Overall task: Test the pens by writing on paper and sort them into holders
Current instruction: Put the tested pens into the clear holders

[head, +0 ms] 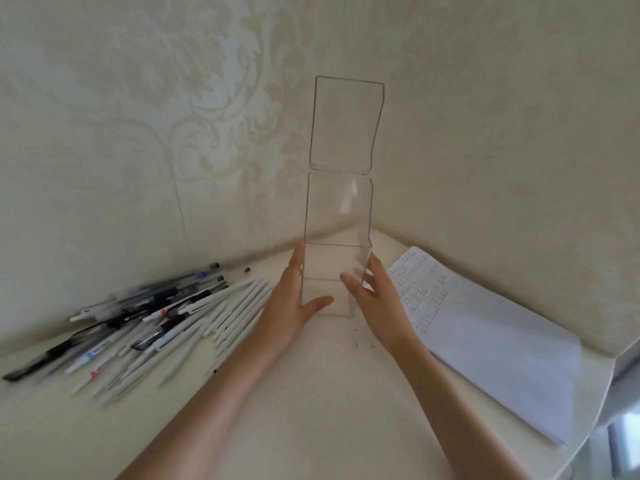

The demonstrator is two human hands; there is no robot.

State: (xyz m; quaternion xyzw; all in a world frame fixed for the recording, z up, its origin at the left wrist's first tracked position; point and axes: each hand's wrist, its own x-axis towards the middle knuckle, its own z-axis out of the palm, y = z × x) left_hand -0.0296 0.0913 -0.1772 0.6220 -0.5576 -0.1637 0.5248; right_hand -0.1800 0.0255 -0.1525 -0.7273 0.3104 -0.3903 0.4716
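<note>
Two clear plastic pen holders stand stacked on the white desk near the wall corner, the lower holder [337,216] under the upper holder [346,123]. Both look empty. My left hand [291,299] grips the lower holder's left side near its base, fingers up along the wall and thumb across the front. My right hand [374,296] grips its right side, thumb on the front and fingers seen through the plastic. A pile of several pens [156,317], white, black and blue, lies to the left. An open notebook [485,341] with writing near its top lies to the right.
The white desk [311,410] fits into a corner of patterned wallpapered walls. Its right edge drops off beyond the notebook. A few dark specks lie on the desk just in front of the holders.
</note>
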